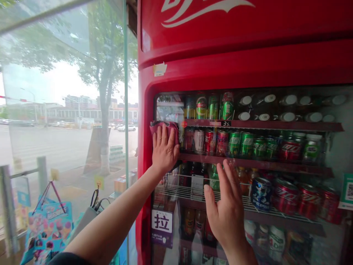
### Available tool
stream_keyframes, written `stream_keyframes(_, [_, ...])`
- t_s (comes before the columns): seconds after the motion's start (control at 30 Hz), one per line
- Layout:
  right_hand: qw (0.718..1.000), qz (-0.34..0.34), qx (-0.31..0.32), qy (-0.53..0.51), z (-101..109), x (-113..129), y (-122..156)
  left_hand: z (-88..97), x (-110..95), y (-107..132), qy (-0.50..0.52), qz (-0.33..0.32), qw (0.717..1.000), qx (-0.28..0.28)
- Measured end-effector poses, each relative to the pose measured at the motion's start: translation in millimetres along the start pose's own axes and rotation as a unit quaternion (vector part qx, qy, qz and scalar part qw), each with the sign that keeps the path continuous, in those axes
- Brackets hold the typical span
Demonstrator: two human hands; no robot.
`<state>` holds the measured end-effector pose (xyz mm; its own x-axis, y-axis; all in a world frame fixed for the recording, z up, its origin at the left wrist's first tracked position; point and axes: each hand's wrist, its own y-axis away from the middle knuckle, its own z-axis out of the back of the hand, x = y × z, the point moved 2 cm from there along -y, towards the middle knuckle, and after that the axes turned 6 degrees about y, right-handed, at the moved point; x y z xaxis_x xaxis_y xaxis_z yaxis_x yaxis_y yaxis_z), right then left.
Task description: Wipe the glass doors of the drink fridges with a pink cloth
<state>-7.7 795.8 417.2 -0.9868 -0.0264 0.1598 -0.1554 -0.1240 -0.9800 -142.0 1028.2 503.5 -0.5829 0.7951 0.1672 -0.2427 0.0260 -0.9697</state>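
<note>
My left hand (164,151) presses a pink cloth (172,129) with a dark edge against the left side of the drinks fridge's glass door, beside the red frame. Its fingers lie over the cloth, pointing up. My right hand (226,215) is lower and further right, held up before the glass with its fingers stretched and nothing in it. Whether its fingertips touch the glass, I cannot tell. Behind the glass door (328,154) stand rows of cans, among them green cans (234,143) and a blue Pepsi can (261,195).
The red fridge frame (144,147) rises on the left of the door. A "pull" sticker (162,228) sits low on the glass, and a green-and-white QR sticker (346,192) at the right. A glass pane (68,121) shows the street; a blue patterned bag (49,228) is at lower left.
</note>
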Motion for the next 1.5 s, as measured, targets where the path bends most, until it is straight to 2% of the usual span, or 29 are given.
stream_keyframes(0.17, [1.0, -0.021, -0.011, 0.015, 4.6, -3.8, 22.2, -21.4, -80.4, 13.8, 0.021, -0.117, 0.992, 0.05])
stream_keyframes(0.23, [1.0, -0.013, 0.004, 0.013, 4.3, 2.9, 38.4, -26.3, -101.8, 21.9, 0.028, -0.153, 0.986, 0.067])
stream_keyframes(0.27, [1.0, -0.008, 0.015, 0.01, 3.5, 6.0, 48.3, -27.5, -105.7, 26.4, 0.029, -0.157, 0.984, 0.074])
stream_keyframes(0.3, [1.0, -0.003, 0.028, 0.008, 2.5, 8.3, 59.3, -27.6, -104.8, 31.8, 0.027, -0.153, 0.985, 0.077])
stream_keyframes(0.37, [0.998, 0.004, 0.054, 0.01, 0.0, 9.1, 82.6, -24.2, -89.6, 46.5, 0.02, -0.121, 0.989, 0.079])
stream_keyframes(0.5, [0.995, -0.004, 0.098, 0.029, -5.5, 1.7, 124.2, -7.2, -32.8, 91.5, -0.001, -0.02, 0.998, 0.059])
stream_keyframes(0.57, [0.993, -0.011, 0.109, 0.04, -8.0, -1.1, 139.0, -2.3, -10.2, 111.6, 0.0, 0.003, 0.999, 0.051])
stream_keyframes(0.63, [0.992, -0.014, 0.115, 0.055, -9.3, -2.3, 150.0, -4.4, 0.4, 122.7, 0.007, 0.015, 0.999, 0.047])
stream_keyframes(0.73, [0.99, -0.013, 0.115, 0.08, -5.7, -5.3, 160.7, -16.6, -7.6, 121.2, 0.021, 0.029, 0.999, 0.036])
stream_keyframes(0.8, [0.989, -0.019, 0.116, 0.09, 1.8, -10.2, 164.2, -25.8, -26.4, 112.0, 0.031, 0.018, 0.999, 0.039])
stream_keyframes(0.87, [0.988, -0.032, 0.119, 0.094, 12.4, -17.5, 164.0, -33.9, -53.6, 99.1, 0.047, -0.005, 0.998, 0.051])
stream_keyframes(0.97, [0.988, -0.043, 0.114, 0.1, 29.4, -28.6, 157.0, -45.9, -107.1, 76.3, 0.075, -0.042, 0.993, 0.08])
stream_keyframes(1.1, [0.99, -0.06, 0.079, 0.096, 48.6, -40.0, 141.1, -65.3, -187.3, 46.7, 0.105, -0.157, 0.973, 0.133])
stream_keyframes(1.17, [0.991, -0.069, 0.067, 0.093, 56.7, -47.2, 132.1, -72.4, -214.4, 36.6, 0.114, -0.192, 0.965, 0.139])
stream_keyframes(1.2, [0.991, -0.072, 0.064, 0.094, 60.5, -52.1, 127.2, -74.4, -221.7, 33.6, 0.115, -0.198, 0.963, 0.139])
stream_keyframes(1.23, [0.991, -0.073, 0.064, 0.095, 64.1, -57.7, 121.9, -75.2, -224.5, 32.1, 0.114, -0.198, 0.964, 0.137])
stream_keyframes(1.3, [0.991, -0.073, 0.061, 0.096, 71.2, -71.2, 110.1, -73.2, -217.5, 33.4, 0.106, -0.183, 0.969, 0.13])
stream_keyframes(1.5, [0.994, -0.082, 0.039, 0.068, 96.4, -116.2, 81.0, -52.7, -152.7, 50.8, 0.047, -0.066, 0.994, 0.067])
